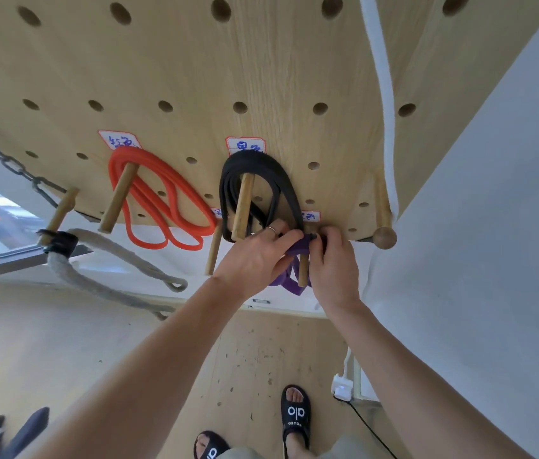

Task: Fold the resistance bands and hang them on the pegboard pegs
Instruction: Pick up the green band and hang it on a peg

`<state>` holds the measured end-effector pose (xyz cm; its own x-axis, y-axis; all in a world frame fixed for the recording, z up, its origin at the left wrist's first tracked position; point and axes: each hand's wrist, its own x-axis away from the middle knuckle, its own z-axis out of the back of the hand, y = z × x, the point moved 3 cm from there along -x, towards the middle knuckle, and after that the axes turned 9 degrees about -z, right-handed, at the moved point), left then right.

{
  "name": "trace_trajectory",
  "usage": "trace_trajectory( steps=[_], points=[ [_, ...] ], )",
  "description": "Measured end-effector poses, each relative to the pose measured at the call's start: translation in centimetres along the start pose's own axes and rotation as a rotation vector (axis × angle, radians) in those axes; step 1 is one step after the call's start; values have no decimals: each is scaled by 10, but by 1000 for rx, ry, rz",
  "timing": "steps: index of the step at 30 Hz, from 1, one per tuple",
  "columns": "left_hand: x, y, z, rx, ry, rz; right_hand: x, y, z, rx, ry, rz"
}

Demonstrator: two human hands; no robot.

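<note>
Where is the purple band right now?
In the head view, the purple band hangs on a low peg between both hands, just below the black band.

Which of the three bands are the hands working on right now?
The purple band, at the lowest peg; both hands pinch it. The orange band and black band hang untouched.

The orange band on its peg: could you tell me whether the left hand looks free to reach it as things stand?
Probably not yet. The left hand grips the purple band together with the right hand. The path to the orange band looks open once it lets go.
</note>
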<state>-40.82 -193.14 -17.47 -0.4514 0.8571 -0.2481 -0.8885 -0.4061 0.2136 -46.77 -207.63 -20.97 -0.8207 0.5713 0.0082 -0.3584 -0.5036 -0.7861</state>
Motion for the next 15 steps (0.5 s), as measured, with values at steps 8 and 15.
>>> trace_trajectory(
  steps=[8,15],
  points=[
    [109,10,13,75,42,206,57,-59,-1,-3,110,217],
    [290,14,22,98,100,555,172,-116,-102,102,-466,451]
  ],
)
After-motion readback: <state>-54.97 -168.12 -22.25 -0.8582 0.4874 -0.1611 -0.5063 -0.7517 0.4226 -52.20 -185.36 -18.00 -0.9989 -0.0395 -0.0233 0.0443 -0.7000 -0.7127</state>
